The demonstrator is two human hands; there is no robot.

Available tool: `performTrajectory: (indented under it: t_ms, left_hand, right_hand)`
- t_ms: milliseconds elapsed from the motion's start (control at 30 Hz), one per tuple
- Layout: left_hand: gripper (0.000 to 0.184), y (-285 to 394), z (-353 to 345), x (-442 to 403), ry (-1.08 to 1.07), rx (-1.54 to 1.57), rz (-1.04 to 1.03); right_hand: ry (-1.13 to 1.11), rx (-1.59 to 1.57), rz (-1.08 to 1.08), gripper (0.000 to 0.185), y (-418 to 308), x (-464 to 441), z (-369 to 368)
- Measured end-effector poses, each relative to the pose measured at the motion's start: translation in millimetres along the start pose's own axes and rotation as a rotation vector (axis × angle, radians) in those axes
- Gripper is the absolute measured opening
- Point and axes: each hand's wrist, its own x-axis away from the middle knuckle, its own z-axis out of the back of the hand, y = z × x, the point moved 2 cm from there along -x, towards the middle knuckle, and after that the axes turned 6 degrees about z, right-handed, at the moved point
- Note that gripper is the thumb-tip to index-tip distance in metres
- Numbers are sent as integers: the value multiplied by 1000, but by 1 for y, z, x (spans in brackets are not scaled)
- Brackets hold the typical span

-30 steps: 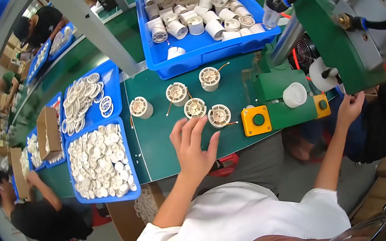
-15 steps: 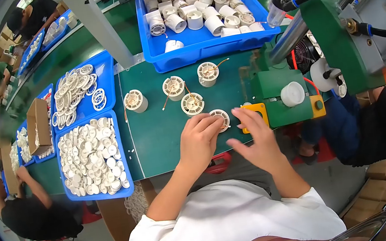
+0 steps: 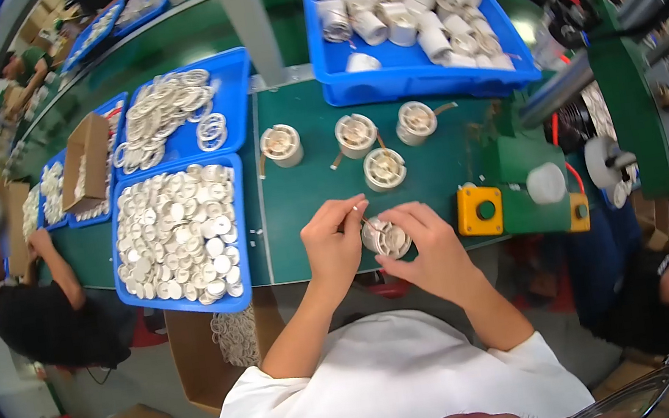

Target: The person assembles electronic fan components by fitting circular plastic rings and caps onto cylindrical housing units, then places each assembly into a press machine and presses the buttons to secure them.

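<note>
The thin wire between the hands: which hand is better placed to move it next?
Probably the left hand: it seems to pinch the wire, while the right hand holds the white round part.

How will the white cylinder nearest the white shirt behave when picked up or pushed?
The white cylinder has an open, ribbed end, so it's probably stiff yet fairly light for its size. The thin wire at its top will probably flex and could snag. Tipped onto its round side, it would likely roll.
</note>
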Motion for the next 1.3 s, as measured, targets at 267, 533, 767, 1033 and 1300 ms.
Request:
performTrajectory:
  t_ms: [267, 533, 767, 1033, 1300]
  left_hand:
    - [19, -20, 39, 3, 71, -256, -24]
    - [25, -10, 152, 2, 373, -689, -100]
    - [30, -48, 166, -3, 257, -628, -48]
    - [16, -52, 166, -8, 250, -712, -140]
    - [23, -39, 172, -18, 144, -604, -44]
  right_hand:
    - [-219, 114, 40, 58, -16, -35, -23]
    - [-236, 258, 321, 37, -65, -136, -8]
    - [-445, 369, 275, 34, -15, -273, -124]
    - [-432, 425, 299, 32, 25, -316, -181]
    - [-35, 454, 560, 16, -2, -280, -142]
